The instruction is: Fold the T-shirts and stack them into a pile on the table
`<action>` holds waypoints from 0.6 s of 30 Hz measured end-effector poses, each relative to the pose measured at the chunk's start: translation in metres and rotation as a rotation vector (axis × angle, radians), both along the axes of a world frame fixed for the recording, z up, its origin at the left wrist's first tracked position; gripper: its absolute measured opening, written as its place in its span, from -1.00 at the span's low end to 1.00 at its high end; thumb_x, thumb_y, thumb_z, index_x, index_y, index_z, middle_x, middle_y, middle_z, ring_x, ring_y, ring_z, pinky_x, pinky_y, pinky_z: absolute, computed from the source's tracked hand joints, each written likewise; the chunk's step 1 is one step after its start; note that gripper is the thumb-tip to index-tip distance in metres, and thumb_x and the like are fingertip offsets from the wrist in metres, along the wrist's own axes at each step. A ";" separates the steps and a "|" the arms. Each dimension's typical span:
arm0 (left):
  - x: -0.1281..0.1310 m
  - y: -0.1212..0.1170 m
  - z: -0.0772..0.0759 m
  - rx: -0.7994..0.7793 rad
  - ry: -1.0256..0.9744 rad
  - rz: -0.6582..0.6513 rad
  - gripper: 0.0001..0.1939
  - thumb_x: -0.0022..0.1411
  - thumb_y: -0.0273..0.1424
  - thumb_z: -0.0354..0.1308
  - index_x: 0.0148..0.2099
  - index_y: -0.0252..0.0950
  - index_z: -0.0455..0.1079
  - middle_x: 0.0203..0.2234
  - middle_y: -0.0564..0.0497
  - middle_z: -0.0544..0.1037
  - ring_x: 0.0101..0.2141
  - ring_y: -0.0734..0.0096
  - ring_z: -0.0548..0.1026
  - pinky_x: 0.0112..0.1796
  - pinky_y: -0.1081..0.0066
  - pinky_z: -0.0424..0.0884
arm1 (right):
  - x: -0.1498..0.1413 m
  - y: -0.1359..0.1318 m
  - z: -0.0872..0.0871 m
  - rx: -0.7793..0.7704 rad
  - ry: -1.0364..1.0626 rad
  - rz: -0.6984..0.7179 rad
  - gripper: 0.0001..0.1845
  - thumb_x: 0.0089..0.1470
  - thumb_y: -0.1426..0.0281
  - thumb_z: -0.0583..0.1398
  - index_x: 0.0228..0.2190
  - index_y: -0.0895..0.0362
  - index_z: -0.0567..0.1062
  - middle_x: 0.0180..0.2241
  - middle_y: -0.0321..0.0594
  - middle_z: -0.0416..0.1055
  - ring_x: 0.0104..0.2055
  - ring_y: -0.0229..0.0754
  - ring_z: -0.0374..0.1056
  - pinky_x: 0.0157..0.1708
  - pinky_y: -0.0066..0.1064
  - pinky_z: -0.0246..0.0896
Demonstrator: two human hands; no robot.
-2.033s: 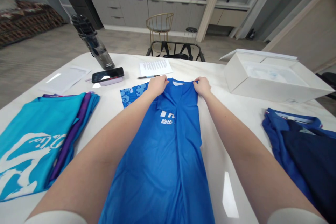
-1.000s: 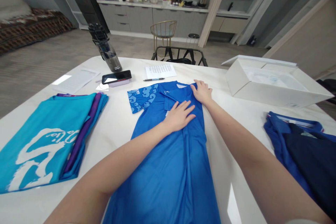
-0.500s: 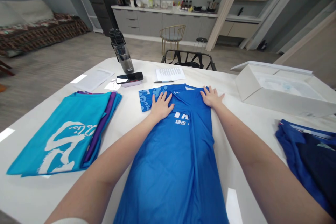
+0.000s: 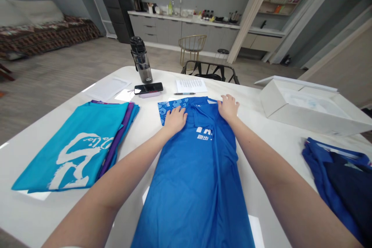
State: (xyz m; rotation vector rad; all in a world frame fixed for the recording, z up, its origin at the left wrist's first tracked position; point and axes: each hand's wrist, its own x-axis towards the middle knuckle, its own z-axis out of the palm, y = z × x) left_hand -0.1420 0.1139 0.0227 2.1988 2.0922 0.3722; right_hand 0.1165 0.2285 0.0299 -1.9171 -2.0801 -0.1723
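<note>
A blue T-shirt [image 4: 186, 178] with white lettering and a patterned sleeve lies lengthwise on the white table, its collar at the far end. My left hand [image 4: 175, 119] rests palm down near the patterned sleeve, fingers stretched out over the cloth. At the other shoulder, my right hand [image 4: 228, 107] lies across the shirt's edge with its fingers apart. Creases run from the collar down the shirt's right half. To the left is a folded stack of clothes, a turquoise shirt [image 4: 69, 135] on top with purple cloth beneath.
Dark blue clothes [image 4: 343, 178] lie at the right, below an open white box [image 4: 314, 104]. Beyond the shirt are a pen [image 4: 185, 93], a printed sheet [image 4: 192, 85], a phone [image 4: 148, 88] and a tall bottle [image 4: 143, 64]. A chair [image 4: 210, 70] stands behind the table.
My right hand has shifted inward to the left with the shirt's shoulder, and the cloth between my hands is more bunched. My left hand stays on the sleeve side. The camera view has shifted slightly.
</note>
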 end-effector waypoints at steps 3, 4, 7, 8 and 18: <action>-0.026 0.019 0.006 0.035 0.070 0.139 -0.57 0.50 -0.34 -0.21 0.21 -0.28 0.38 0.19 -0.26 0.45 0.14 -0.04 0.42 0.12 -0.03 0.29 | -0.049 0.001 0.008 -0.067 0.083 0.277 -0.59 0.37 0.24 0.02 0.08 0.10 0.51 0.13 0.06 0.43 0.17 0.12 0.30 0.15 0.00 0.22; -0.035 0.025 0.007 0.031 0.099 0.189 -0.58 0.48 -0.39 -0.21 0.18 -0.31 0.39 0.15 -0.28 0.48 0.12 -0.06 0.42 0.10 -0.03 0.29 | -0.066 0.003 0.008 -0.090 0.109 0.352 -0.62 0.36 0.27 0.05 0.06 0.09 0.52 0.09 0.02 0.45 0.15 0.08 0.33 0.13 -0.08 0.25; -0.057 0.037 0.007 0.012 0.179 0.303 -0.57 0.42 -0.51 -0.21 0.15 -0.38 0.39 0.08 -0.33 0.50 0.09 -0.09 0.41 0.09 -0.05 0.24 | -0.105 0.010 0.005 -0.144 0.146 0.408 -0.65 0.34 0.31 0.08 0.06 0.04 0.52 0.06 -0.06 0.47 0.10 0.03 0.38 0.08 -0.18 0.29; -0.063 0.039 0.006 0.005 0.197 0.326 -0.57 0.40 -0.53 -0.21 0.14 -0.40 0.40 0.07 -0.33 0.50 0.09 -0.09 0.40 0.10 -0.06 0.22 | -0.114 0.014 0.002 -0.165 0.153 0.388 -0.65 0.35 0.32 0.08 0.08 0.03 0.51 0.07 -0.07 0.47 0.08 0.02 0.39 0.06 -0.19 0.30; -0.093 0.040 0.016 -0.021 -0.216 0.335 -0.75 0.40 -0.29 0.02 -0.11 -0.31 0.46 -0.07 -0.25 0.57 0.01 -0.03 0.48 0.05 0.04 0.35 | -0.131 0.043 -0.015 -0.297 0.126 0.335 -0.67 0.39 0.24 0.07 0.07 -0.03 0.51 0.10 -0.03 0.43 0.13 0.11 0.34 0.05 -0.06 0.26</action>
